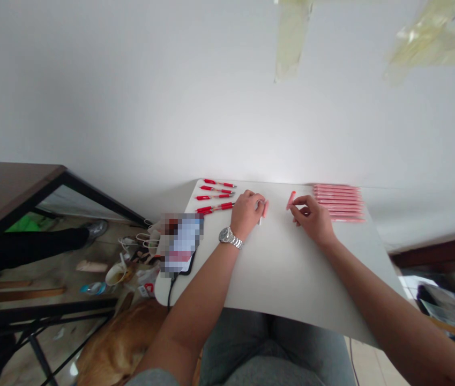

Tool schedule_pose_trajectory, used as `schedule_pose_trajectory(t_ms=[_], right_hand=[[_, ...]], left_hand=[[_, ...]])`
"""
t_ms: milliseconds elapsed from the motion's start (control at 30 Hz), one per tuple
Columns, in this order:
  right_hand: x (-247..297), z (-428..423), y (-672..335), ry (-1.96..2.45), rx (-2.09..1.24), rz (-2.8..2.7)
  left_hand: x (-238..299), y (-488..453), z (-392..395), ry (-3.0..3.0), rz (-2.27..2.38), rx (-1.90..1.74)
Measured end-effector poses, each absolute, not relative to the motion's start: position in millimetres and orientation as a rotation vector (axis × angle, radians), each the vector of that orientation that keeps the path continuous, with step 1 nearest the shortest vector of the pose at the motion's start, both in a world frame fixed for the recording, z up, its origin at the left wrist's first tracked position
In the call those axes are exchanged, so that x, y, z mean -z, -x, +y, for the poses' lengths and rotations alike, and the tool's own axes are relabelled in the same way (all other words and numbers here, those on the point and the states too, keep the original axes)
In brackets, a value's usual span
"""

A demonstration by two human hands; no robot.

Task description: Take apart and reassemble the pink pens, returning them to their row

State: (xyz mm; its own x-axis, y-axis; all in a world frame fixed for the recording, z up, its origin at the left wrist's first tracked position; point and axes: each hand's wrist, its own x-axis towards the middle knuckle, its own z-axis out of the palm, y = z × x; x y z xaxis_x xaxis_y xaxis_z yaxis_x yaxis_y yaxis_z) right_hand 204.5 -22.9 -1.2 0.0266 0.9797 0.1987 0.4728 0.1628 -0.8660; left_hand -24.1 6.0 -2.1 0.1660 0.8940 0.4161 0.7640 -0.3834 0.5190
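My left hand [246, 213], with a silver watch on the wrist, is closed on a pink pen piece with a white tip [263, 209] just above the white tabletop [283, 268]. My right hand [311, 217] pinches a short pink pen part [290, 200] between thumb and forefinger. The two hands are a small gap apart near the table's far middle. Several red assembled pens [215, 195] lie in a column to the left of my left hand. A row of several pink pen barrels [337, 202] lies to the right of my right hand.
A phone [181, 244] with a cable sits at the table's left edge. A brown dog [122, 343] lies on the floor at lower left. Cups and clutter [117, 273] cover the floor by a dark table [10, 187]. Another person's leg and shoe [94, 229] show beneath it.
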Motion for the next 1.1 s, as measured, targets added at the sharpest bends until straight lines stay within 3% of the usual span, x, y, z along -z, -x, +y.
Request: schedule_pose_trajectory(t_ms=[400,1100], right_hand=[[-0.2,-24.4,-203.3,1.425,-0.764,-1.555],[0.1,-24.9,-203.9,1.419,-0.77,-1.543]], left_hand=[[2.1,25.4,8.0,-2.229,1.582,-1.05],[1.7,21.5,0.7,-2.33,2.01,-0.756]])
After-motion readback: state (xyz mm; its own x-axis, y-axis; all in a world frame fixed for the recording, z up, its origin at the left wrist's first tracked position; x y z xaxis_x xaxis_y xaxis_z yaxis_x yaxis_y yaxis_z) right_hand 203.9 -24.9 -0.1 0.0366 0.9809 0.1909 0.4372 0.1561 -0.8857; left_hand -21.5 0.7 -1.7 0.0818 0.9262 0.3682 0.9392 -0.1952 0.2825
